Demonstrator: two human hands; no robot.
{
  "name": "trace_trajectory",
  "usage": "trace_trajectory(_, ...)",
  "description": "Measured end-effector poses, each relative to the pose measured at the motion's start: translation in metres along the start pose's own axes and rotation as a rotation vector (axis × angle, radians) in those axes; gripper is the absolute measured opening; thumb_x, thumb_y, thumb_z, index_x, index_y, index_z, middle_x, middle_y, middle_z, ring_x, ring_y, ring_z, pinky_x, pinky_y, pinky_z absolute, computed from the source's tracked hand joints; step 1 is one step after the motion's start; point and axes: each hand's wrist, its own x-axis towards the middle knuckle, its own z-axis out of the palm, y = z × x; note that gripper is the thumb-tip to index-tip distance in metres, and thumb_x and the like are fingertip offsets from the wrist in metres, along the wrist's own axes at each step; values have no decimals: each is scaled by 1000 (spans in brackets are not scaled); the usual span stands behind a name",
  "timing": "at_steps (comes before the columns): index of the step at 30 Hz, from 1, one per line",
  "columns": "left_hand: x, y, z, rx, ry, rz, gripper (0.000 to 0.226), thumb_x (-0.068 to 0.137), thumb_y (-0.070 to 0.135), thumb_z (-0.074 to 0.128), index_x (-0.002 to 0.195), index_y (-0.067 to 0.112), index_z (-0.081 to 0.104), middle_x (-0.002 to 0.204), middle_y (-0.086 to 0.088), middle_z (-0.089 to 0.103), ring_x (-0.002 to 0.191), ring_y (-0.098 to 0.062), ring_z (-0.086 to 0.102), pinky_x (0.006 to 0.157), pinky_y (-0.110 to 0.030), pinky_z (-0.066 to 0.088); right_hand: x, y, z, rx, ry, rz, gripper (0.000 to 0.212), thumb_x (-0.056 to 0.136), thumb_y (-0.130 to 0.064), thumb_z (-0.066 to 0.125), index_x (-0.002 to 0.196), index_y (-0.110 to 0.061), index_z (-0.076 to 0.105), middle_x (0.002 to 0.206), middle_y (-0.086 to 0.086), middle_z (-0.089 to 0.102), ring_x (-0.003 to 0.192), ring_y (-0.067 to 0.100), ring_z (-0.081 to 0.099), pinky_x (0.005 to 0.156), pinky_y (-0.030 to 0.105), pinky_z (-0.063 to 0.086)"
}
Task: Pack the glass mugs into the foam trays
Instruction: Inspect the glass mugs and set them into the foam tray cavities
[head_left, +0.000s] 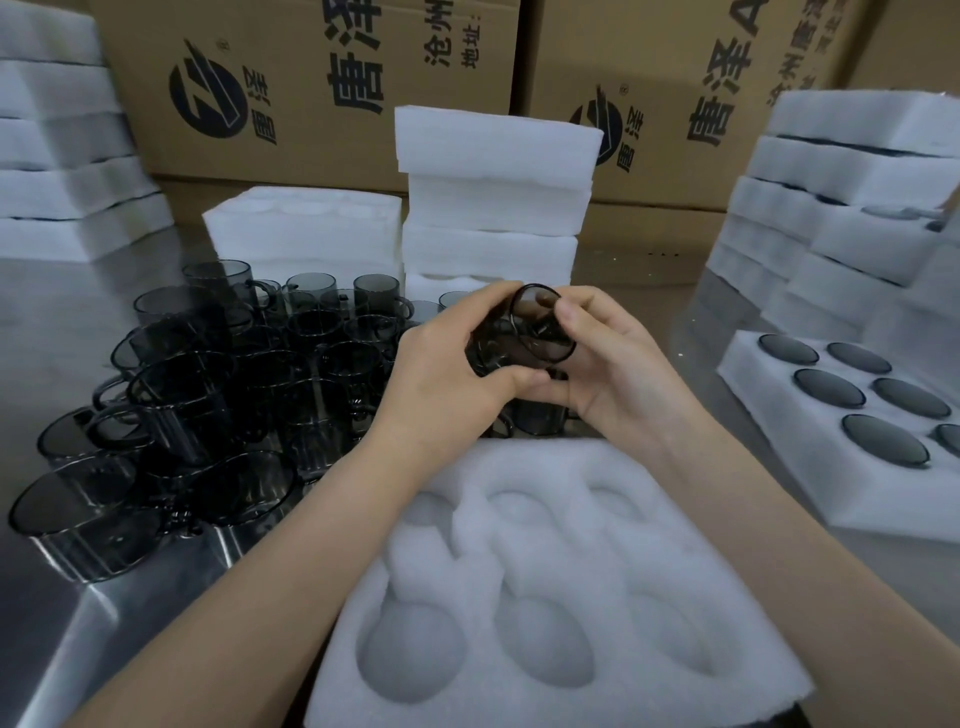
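**Mug in both hands, over the far edge of the empty tray**

Nearest me: foam tray (613, 566), white, on the bench (78, 322) right in front. Six round pockets in two rows of three, none filled.

Mug (524, 338): smoky dark glass, in the air above the tray's far edge, not touching foam. It's tipped well off upright. The long axis runs from low-left to high-right, with the mouth pointing right and partly back at me, so the rim reads as a tilted oval. The base end is buried in my left palm. Can't tell where the handle is.

Left hand (457, 364): wrapped round the mug body from the left, fingers curled under, thumb on top.

Right hand (618, 364): gripping at the mouth end, one fingertip on the upper rim, thumb underneath near my left fingers.

Both forearms come in from the bottom edge, cross over the tray and converge at the mug.

Loose mugs (208, 389): dense cluster on the bench to the left, mostly upright, some stacked.

Filled tray (753, 364) on the right, dark discs showing in its pockets.

Foam stacks (493, 208) stand behind my hands, with more at far left and far right. Printed cardboard boxes (311, 78) are at the back.
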Motion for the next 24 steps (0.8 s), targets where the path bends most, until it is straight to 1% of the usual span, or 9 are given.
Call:
trace_trajectory(3,1,0,-1,-48,12,-34,61,66,21,77,123,33,60,113,17,67,111,-1,61,101,-29,47,-1,0,-2,13,-44,16,29,94,-13,57,122,-7,54,118,17,63,107,33,65,75,44,57)
trace_trajectory(6,3,0,-4,-115,-23,-76,63,69,16,77,129,19,59,120,7,67,115,-8,61,104,-35,46,-1,2,-1,-39,-54,-24,44,90,-15,63,131,-9,53,128,17,61,115,34,62,83,46,56)
trace_trajectory(9,5,0,-9,-129,-88,-120,64,76,10,80,135,15,55,123,6,66,116,-5,60,104,-31,45,0,4,0,-270,22,-120,59,71,-23,80,126,-24,61,127,1,65,120,20,60,94,41,52)
trace_trajectory(11,6,1,-12,-62,-110,-136,67,77,17,80,138,19,53,126,9,63,119,-3,57,106,-30,43,0,3,0,-433,69,-189,62,65,-31,82,123,-35,62,133,-8,61,129,10,52,105,35,45)
trace_trajectory(13,6,3,-15,43,-119,-132,69,77,25,80,139,24,51,125,16,62,118,2,55,105,-24,42,-1,4,0,-532,78,-233,64,67,-34,82,127,-40,60,128,-12,64,126,4,53,100,27,47)
trace_trajectory(16,7,6,-23,183,-180,-168,71,74,32,81,139,32,50,122,24,57,110,6,55,96,-14,39,-2,4,1,-694,125,-283,63,71,-33,81,129,-42,57,104,-17,69,104,0,63,89,18,49)
trace_trajectory(18,9,8,-34,298,-261,-224,61,73,31,82,129,32,58,121,19,61,103,0,60,91,-17,45,-3,-3,4,-718,226,-262,56,77,-32,80,129,-37,59,93,-17,66,90,-2,62,82,14,48)
trace_trajectory(21,8,14,-52,406,-351,-263,28,73,25,83,98,29,70,95,15,70,80,-5,67,78,-20,54,-4,-26,11,-698,295,-116,33,84,-34,74,115,-24,70,97,-6,72,85,3,66,71,16,53)
trace_trajectory(24,3,17,-61,450,-431,-222,16,71,21,83,80,30,73,76,17,70,69,1,63,65,-8,48,-11,-50,28,-661,138,79,46,78,-44,75,105,-9,66,94,5,75,84,20,73,80,38,61)
